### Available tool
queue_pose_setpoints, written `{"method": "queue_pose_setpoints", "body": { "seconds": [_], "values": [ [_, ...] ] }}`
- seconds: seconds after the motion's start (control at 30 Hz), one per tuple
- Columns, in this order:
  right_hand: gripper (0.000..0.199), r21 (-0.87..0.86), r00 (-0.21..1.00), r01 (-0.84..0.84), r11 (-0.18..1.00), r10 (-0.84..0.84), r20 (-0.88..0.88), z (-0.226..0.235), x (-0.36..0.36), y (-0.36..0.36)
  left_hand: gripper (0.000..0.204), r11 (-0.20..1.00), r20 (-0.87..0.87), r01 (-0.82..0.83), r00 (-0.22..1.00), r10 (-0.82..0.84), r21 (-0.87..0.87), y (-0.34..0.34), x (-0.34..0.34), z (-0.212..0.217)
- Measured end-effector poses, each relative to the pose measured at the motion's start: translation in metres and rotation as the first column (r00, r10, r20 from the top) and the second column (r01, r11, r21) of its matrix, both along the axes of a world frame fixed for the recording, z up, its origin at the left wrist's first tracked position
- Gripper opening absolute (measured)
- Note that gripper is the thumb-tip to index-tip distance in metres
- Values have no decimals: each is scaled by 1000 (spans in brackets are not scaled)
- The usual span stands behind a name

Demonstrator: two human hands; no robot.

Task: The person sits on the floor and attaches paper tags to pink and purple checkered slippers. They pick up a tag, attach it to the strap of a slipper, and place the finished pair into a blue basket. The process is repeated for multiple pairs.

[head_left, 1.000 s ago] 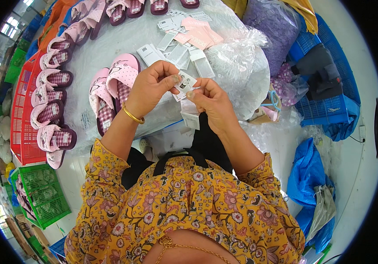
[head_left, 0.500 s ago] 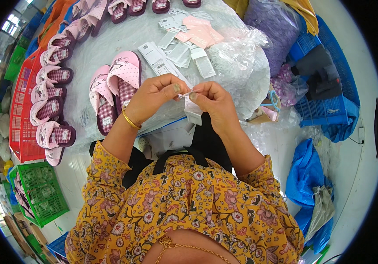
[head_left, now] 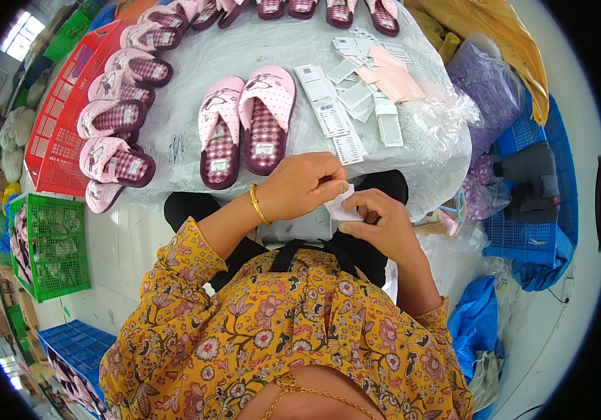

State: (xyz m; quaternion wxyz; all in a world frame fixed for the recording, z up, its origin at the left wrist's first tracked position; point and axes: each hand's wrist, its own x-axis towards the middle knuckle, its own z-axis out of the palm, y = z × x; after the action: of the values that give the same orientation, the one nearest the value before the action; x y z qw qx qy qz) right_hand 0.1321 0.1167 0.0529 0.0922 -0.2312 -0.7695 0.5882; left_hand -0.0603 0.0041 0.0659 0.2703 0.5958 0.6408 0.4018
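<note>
In the head view, both forearms come up from the body at the lower edge and meet near the middle, just below the table [head_left: 244, 56] edge. The left hand [head_left: 304, 185] is bent at the wrist, knuckles toward 12 o'clock, with a gold bangle [head_left: 257, 204] on the wrist; its fingers are curled in and the fingertips pinch the upper edge of a small white tag [head_left: 341, 210]. The right hand [head_left: 377, 222] lies at 4 o'clock from the left one, fingers also curled, thumb and forefinger closed on the lower right side of the same tag. So both hands are nearly closed, and the two hold the tag between them. The tag is mostly covered by fingers; the visible part looks like a small pale rectangle, and its long axis seems to run from 11 to 5 o'clock, but I cannot tell this surely. At 11 o'clock from the hands, a pair of pink slippers [head_left: 244, 122] lies on the table, toes toward 12 o'clock. At 1 o'clock, white labels [head_left: 356, 98] are spread on the plastic cover. At 9 to 10 o'clock, more slippers [head_left: 111, 133] stand in a row beside a red crate [head_left: 55, 140].
</note>
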Motion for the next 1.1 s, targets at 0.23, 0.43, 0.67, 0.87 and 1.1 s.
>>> {"method": "queue_pose_setpoints", "body": {
  "seconds": [0.23, 0.43, 0.67, 0.87, 1.1],
  "values": [
    [19, -309, 994, 35, 950, -66, -90, 10, -24, -19, 15, 989, 72, -69, 996, 60, 129, -26, -4, 5],
    [9, -199, 997, -72, 977, 75, 7, 7, -47, -30, 12, 985, -5, -3, 1000, 4, 172, -51, -31, -10],
    [7, -74, 826, -552, 830, 533, -182, 30, -51, -24, 42, 972, -727, -41, 657, 200, 231, -73, -132, 13],
    [9, 26, 822, -538, 842, 531, -205, 40, -63, -38, 48, 993, -840, 83, 542, 28, 87, -55, -169, 0],
    [13, -181, 748, -600, 780, 465, -474, 61, -79, -39, 29, 994, -880, 72, 473, 34, 77, -20, -177, -7]
  ]
}}
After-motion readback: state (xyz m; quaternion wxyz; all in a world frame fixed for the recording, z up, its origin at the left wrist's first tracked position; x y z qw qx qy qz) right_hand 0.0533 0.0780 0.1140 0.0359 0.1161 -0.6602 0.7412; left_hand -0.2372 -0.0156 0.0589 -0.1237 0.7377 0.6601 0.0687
